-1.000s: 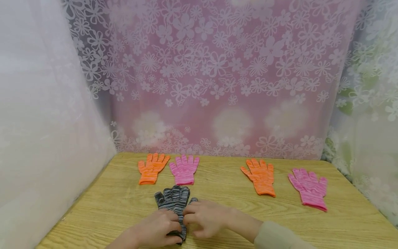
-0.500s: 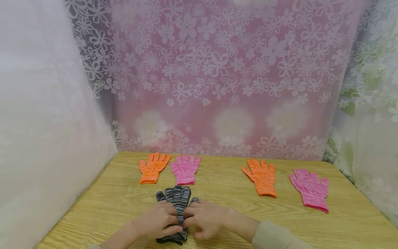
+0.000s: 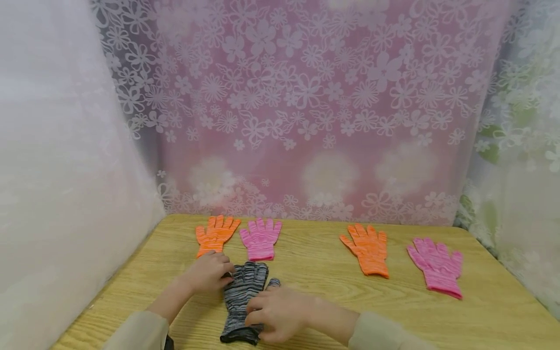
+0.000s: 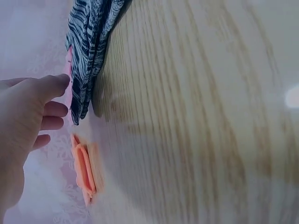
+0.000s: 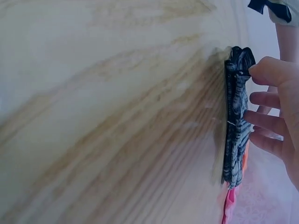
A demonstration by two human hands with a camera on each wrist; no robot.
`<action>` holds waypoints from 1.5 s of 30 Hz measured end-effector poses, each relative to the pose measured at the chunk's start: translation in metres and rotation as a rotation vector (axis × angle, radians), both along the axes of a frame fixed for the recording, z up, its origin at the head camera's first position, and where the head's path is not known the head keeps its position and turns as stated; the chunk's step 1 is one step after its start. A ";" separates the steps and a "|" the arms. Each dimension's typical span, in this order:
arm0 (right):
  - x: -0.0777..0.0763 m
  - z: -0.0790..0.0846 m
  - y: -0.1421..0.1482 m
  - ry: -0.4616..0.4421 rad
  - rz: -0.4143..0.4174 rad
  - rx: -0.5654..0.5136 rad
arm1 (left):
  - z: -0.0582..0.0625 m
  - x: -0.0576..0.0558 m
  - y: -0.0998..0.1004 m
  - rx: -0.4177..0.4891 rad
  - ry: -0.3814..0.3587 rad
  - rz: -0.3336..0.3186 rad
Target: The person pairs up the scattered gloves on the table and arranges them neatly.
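A grey and black striped glove (image 3: 245,288) lies flat on the wooden table (image 3: 319,291), fingers pointing away from me. My left hand (image 3: 220,273) is at the glove's far left edge, and its fingertips touch the glove's fingers (image 4: 91,42). My right hand (image 3: 259,311) rests on the glove's lower half near the cuff, with its fingers pressing down on the fabric (image 5: 236,116). In the wrist views the left hand (image 4: 28,107) and the right hand (image 5: 275,102) each show fingers laid against the glove's edge, not wrapped round it.
Along the far side of the table lie an orange glove (image 3: 216,235) beside a pink glove (image 3: 260,238) on the left. Another orange glove (image 3: 369,252) and another pink glove (image 3: 436,265) lie on the right. Flowered curtains close the back and both sides.
My left hand has moved from the glove's middle up and left to its fingers. My right hand has slid a little toward the cuff. The striped glove now lies more spread out.
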State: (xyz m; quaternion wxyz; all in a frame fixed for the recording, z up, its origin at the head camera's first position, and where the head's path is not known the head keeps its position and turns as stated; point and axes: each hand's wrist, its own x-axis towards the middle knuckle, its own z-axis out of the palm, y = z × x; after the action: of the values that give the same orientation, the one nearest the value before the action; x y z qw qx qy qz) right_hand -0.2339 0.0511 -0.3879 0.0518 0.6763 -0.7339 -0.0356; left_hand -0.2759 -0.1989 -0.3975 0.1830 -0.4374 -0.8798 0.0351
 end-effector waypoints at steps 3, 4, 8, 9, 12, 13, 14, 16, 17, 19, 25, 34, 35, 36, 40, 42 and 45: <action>0.002 -0.001 -0.003 -0.003 -0.001 0.000 | 0.000 -0.002 -0.002 -0.019 -0.068 0.058; 0.003 -0.001 -0.004 -0.006 -0.005 -0.003 | 0.000 -0.002 -0.003 -0.023 -0.087 0.073; 0.007 -0.003 -0.008 0.016 -0.022 -0.033 | -0.001 -0.004 -0.004 -0.037 -0.134 0.105; 0.008 -0.004 -0.010 0.020 -0.028 -0.032 | -0.001 -0.005 -0.004 -0.041 -0.141 0.108; 0.011 -0.009 -0.013 0.042 -0.037 -0.038 | -0.004 -0.005 -0.003 -0.056 -0.170 0.122; 0.012 -0.011 -0.015 0.047 -0.040 -0.038 | -0.005 -0.005 -0.003 -0.059 -0.182 0.129; 0.013 -0.013 -0.016 0.056 -0.041 -0.041 | -0.006 -0.005 -0.003 -0.063 -0.192 0.135; 0.014 -0.016 -0.017 0.086 -0.044 -0.062 | -0.008 -0.005 -0.003 -0.063 -0.205 0.142; 0.015 -0.017 -0.018 0.105 -0.042 -0.071 | -0.009 -0.005 -0.002 -0.063 -0.208 0.144; 0.017 -0.018 -0.020 0.144 -0.041 -0.091 | -0.010 -0.005 -0.002 -0.058 -0.204 0.139; 0.016 -0.016 -0.024 0.169 -0.029 -0.187 | -0.006 -0.006 0.001 -0.022 -0.162 0.109; 0.016 -0.015 -0.026 0.199 0.015 -0.235 | 0.009 -0.010 0.006 -0.011 -0.068 0.096; 0.016 -0.015 -0.026 0.204 0.016 -0.220 | 0.009 -0.011 0.006 -0.013 -0.070 0.096; 0.017 -0.015 -0.027 0.204 0.016 -0.206 | 0.009 -0.011 0.007 -0.014 -0.075 0.095; 0.017 -0.016 -0.027 0.197 0.016 -0.157 | 0.005 -0.014 0.009 -0.020 -0.113 0.081; 0.017 -0.016 -0.026 0.174 0.021 -0.124 | 0.001 -0.015 0.009 -0.017 -0.137 0.076; 0.016 -0.017 -0.025 0.125 0.027 -0.062 | -0.005 -0.017 0.008 -0.013 -0.158 0.085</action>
State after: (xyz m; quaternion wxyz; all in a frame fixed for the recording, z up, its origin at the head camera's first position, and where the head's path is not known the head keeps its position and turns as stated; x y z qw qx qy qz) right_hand -0.2179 0.0259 -0.4045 0.1191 0.6808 -0.7206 -0.0543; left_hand -0.2929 -0.1905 -0.4021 0.1088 -0.4020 -0.9090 0.0139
